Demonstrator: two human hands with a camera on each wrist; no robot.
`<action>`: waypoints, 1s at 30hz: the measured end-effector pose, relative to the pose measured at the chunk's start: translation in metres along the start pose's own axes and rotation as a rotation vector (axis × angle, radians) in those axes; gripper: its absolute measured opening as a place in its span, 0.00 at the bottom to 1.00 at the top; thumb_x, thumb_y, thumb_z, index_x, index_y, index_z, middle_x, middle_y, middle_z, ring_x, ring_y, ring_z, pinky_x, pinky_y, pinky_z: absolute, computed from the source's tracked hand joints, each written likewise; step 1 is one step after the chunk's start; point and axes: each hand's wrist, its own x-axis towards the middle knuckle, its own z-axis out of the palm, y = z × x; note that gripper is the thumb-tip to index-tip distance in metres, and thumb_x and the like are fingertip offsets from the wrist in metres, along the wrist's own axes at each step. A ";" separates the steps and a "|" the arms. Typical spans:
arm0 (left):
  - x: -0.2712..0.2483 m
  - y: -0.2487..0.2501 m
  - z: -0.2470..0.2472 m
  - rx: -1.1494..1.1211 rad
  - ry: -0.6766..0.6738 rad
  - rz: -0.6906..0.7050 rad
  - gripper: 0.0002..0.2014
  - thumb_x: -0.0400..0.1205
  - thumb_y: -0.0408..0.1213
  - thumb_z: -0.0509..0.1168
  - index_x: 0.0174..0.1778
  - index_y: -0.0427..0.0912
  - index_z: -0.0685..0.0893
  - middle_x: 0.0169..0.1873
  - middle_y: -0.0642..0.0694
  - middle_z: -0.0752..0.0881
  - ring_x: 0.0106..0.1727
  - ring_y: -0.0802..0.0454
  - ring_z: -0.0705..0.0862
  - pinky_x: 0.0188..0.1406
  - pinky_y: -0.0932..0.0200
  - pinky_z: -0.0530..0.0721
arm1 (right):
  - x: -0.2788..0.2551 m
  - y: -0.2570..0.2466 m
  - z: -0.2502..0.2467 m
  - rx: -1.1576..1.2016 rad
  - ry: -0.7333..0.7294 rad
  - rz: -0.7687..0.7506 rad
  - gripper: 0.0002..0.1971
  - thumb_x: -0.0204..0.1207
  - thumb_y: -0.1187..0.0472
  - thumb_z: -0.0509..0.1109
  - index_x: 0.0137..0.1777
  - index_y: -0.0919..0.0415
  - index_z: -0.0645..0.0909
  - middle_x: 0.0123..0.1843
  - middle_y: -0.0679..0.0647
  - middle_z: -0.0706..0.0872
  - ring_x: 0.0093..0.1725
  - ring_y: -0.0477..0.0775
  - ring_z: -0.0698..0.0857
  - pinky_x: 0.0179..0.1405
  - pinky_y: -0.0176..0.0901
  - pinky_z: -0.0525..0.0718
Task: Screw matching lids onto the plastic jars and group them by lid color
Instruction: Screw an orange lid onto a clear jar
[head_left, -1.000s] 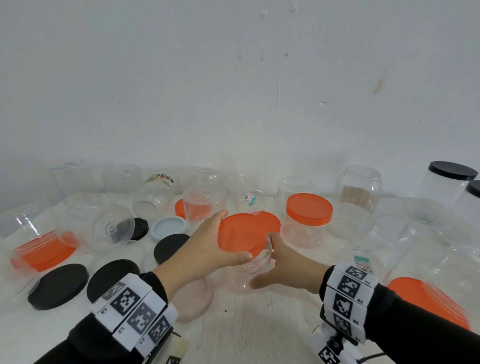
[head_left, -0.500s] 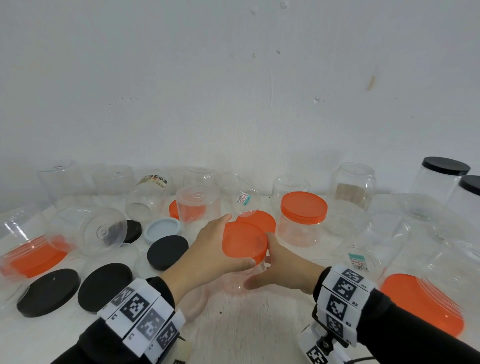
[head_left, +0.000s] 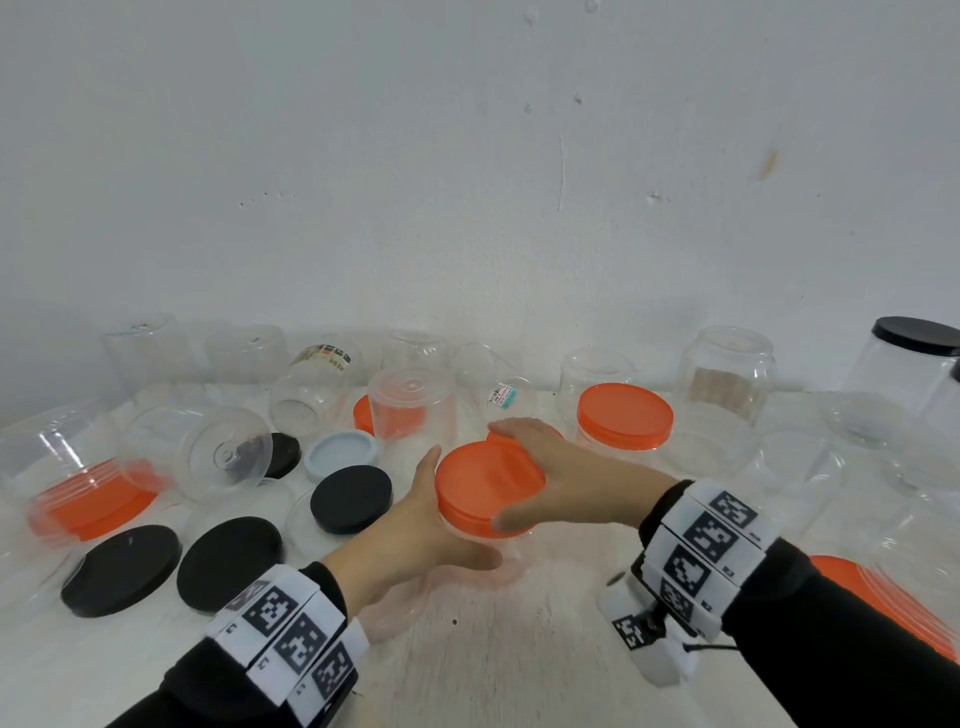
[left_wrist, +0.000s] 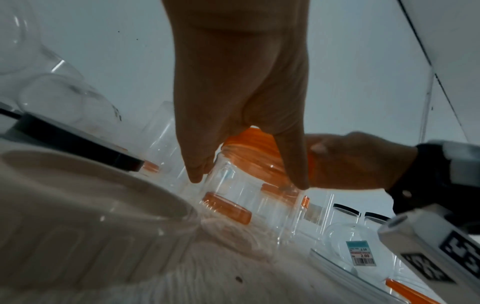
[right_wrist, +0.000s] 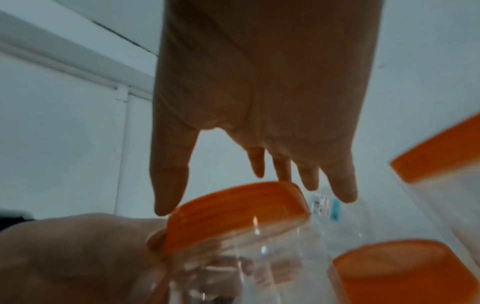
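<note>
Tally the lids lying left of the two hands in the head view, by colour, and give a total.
Black lids: 4
Pale blue lid: 1
Orange lids: 2, both partly seen through clear jars
Total: 7

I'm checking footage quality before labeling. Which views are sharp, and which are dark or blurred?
Head view: evenly lit and mostly sharp, the orange lid crisp, wide-angle bending at the edges. Left wrist view: dim, the left hand a dark silhouette, the nearest jar out of focus. Right wrist view: dim and soft, the right hand blurred, orange lid smeared.
</note>
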 end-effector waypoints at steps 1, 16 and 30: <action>0.001 -0.002 0.001 -0.005 0.005 0.002 0.68 0.63 0.39 0.84 0.83 0.57 0.36 0.62 0.62 0.74 0.66 0.57 0.77 0.68 0.59 0.76 | 0.004 -0.004 -0.002 -0.080 -0.028 0.000 0.50 0.69 0.46 0.78 0.84 0.46 0.49 0.83 0.43 0.54 0.80 0.48 0.58 0.77 0.48 0.65; 0.010 -0.016 -0.001 -0.068 -0.016 0.087 0.51 0.61 0.39 0.86 0.75 0.55 0.62 0.65 0.57 0.80 0.65 0.61 0.79 0.52 0.69 0.80 | 0.028 -0.032 -0.017 -0.510 -0.209 0.110 0.54 0.60 0.32 0.77 0.83 0.46 0.54 0.74 0.45 0.62 0.73 0.52 0.69 0.66 0.53 0.76; 0.007 -0.014 0.000 -0.029 0.005 0.117 0.51 0.61 0.43 0.85 0.76 0.53 0.62 0.67 0.57 0.78 0.68 0.59 0.77 0.69 0.57 0.78 | 0.027 -0.040 -0.017 -0.600 -0.275 0.076 0.50 0.65 0.46 0.79 0.83 0.44 0.53 0.75 0.45 0.61 0.73 0.54 0.69 0.65 0.56 0.78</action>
